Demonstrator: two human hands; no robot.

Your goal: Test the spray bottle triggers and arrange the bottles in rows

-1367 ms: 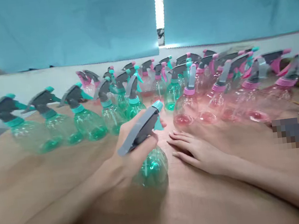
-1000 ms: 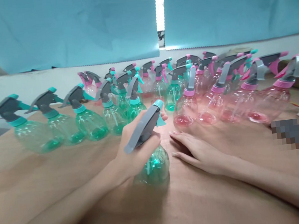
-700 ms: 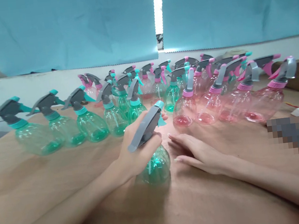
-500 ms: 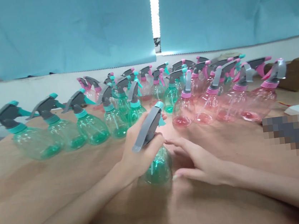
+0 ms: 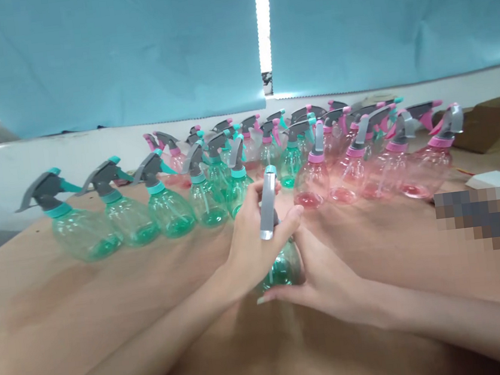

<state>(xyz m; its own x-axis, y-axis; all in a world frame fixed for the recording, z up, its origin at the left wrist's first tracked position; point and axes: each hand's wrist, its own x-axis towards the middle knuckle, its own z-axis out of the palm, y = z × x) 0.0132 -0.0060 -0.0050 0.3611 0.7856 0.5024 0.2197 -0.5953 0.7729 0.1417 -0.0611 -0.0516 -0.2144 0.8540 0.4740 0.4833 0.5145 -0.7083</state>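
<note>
In the middle of the head view, a clear green spray bottle [image 5: 281, 268] stands nearly upright between my hands, its grey trigger head topped by a teal nozzle. My left hand [image 5: 256, 244] is closed around its neck, just under the spray head. Around the lower body curves my right hand [image 5: 325, 269], its thumb across the near side at the base and its fingers hidden behind the bottle. Just beyond sits another green spray bottle [image 5: 240, 188]. Green liquid shows at the bottom of the held bottle.
Several green spray bottles [image 5: 171, 211] stand in a row at the left, and several pink ones [image 5: 310, 183] at the right, with more behind. A cardboard box [image 5: 486, 124] and a white box [image 5: 497, 179] lie far right on the wooden table [image 5: 89, 326].
My right hand has moved in from beside the bottle and now wraps its lower body. The spray head has turned from slanting to nearly upright. The whole view has shifted slightly.
</note>
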